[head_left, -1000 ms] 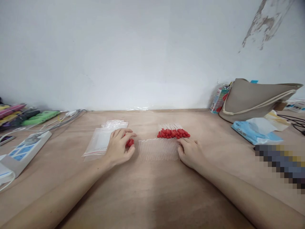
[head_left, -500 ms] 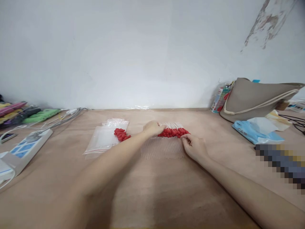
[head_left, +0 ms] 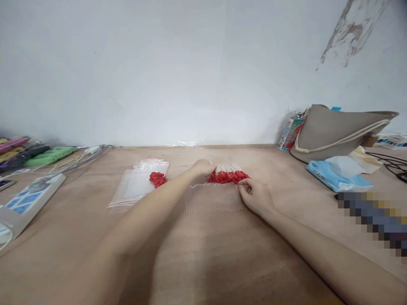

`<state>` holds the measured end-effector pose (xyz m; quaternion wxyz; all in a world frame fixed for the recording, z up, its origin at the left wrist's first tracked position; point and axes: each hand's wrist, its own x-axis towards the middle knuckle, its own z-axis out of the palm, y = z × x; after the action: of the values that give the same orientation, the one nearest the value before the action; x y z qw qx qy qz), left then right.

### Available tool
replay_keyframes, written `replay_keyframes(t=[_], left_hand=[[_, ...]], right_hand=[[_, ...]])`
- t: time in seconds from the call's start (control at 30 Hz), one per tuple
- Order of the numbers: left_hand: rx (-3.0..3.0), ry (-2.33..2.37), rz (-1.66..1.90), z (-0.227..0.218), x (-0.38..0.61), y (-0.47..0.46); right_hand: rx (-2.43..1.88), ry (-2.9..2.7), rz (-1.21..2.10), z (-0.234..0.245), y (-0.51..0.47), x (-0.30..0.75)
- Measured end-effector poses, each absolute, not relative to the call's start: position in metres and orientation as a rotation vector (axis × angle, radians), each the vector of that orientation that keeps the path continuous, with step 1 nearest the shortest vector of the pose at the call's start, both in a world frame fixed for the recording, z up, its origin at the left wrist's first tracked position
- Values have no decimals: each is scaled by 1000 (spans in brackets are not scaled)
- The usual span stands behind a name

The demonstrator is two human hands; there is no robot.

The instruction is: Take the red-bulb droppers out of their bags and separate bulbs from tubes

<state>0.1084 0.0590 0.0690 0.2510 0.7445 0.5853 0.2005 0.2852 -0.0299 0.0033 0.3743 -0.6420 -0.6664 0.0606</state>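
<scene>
A row of what look like red-bulbed droppers [head_left: 229, 176] lies on the table, their pale thin stems pointing toward the wall. Just in front of it, a sheet-like row of clear thin tubes [head_left: 213, 199] lies side by side. My left hand [head_left: 203, 168] is closed at the left end of the red row, its fingertips partly hidden. At the right end, my right hand [head_left: 254, 192] pinches with thumb and forefinger against the outermost red bulb. A smaller heap of red bulbs [head_left: 157, 179] rests on clear zip bags [head_left: 129, 186], partly behind my left forearm.
At the left are a power strip [head_left: 40, 199] with cables and a green packet [head_left: 51, 156] among colourful packs. To the right stand a grey bag [head_left: 337, 131] and a carton [head_left: 288, 133], with a blue tissue pack [head_left: 337, 176] before them. A pixelated strip [head_left: 375, 216] lies nearer me.
The whole view has shifted slightly, so things sit a little further left. Both hands stay at the two ends of the red row, with little visible movement.
</scene>
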Motion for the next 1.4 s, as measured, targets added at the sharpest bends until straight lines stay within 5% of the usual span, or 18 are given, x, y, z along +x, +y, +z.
replay_keyframes(t=[0.27, 0.53, 0.87, 1.4], left_hand=[[2438, 1384, 793, 65, 41, -4], [2647, 985, 1095, 22, 3, -59], [2655, 875, 1202, 3, 8, -58], [3161, 842, 767, 16, 23, -67]], right_hand=[[-1197, -1598, -176, 7, -35, 280], [-767, -2099, -331, 11, -60, 253], [-803, -2277, -410, 4, -63, 234], [-618, -2315, -281, 10, -73, 231]])
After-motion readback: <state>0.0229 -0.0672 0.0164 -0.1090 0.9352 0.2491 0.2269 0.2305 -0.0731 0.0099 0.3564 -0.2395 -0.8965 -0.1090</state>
